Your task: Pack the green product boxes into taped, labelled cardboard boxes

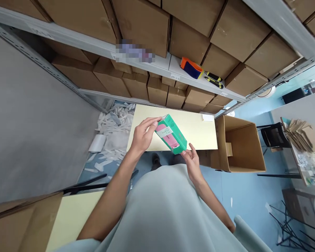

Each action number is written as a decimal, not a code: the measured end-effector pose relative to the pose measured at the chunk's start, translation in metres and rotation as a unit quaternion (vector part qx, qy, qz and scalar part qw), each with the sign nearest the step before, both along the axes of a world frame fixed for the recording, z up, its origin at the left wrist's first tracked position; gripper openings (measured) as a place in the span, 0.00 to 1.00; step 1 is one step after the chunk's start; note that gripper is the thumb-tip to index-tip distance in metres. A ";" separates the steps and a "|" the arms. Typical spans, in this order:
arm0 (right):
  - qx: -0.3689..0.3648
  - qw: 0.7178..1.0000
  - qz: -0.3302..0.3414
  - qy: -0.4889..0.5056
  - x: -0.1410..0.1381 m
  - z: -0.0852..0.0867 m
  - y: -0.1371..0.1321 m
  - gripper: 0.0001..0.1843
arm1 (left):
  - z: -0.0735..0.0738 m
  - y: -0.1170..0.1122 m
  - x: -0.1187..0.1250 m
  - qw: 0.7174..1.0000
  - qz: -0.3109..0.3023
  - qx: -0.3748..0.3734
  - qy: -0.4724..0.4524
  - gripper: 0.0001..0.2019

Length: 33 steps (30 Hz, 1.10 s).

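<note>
A green and pink product box (177, 134) is held tilted above the near part of the pale yellow table (196, 131). My left hand (144, 134) grips its upper left end, fingers along the top edge. At the lower right end, the fingers of my right hand (192, 161) pinch the corner. A whitish label with small print lies across the pink face of the box. Beyond it, near the table's right end, rests a small white card or stack of paper (208, 118).
Shelves packed with brown cartons (157, 91) rise behind the table. A tape dispenser (191, 67) and yellow-black cutters (214, 79) lie on the shelf edge. Right of the table stands a large open carton (244, 147) with a small box inside. White scraps (115, 122) cover the floor at left.
</note>
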State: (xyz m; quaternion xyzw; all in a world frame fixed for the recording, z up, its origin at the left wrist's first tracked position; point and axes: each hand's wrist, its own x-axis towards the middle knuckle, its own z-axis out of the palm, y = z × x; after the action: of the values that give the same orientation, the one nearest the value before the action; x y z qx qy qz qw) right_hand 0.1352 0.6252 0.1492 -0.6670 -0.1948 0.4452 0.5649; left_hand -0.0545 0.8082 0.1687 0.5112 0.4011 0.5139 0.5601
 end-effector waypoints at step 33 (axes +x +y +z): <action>0.096 0.816 0.187 -0.539 0.060 0.049 0.133 0.42 | -0.099 0.032 0.018 0.944 -0.093 -0.313 -0.047 0.33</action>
State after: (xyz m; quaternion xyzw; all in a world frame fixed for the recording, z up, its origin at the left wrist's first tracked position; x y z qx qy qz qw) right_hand 0.1947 0.7583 0.1981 -0.6934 -0.6307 0.0901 0.3366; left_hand -0.0366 0.8404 0.0701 0.3203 0.4656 0.3316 0.7554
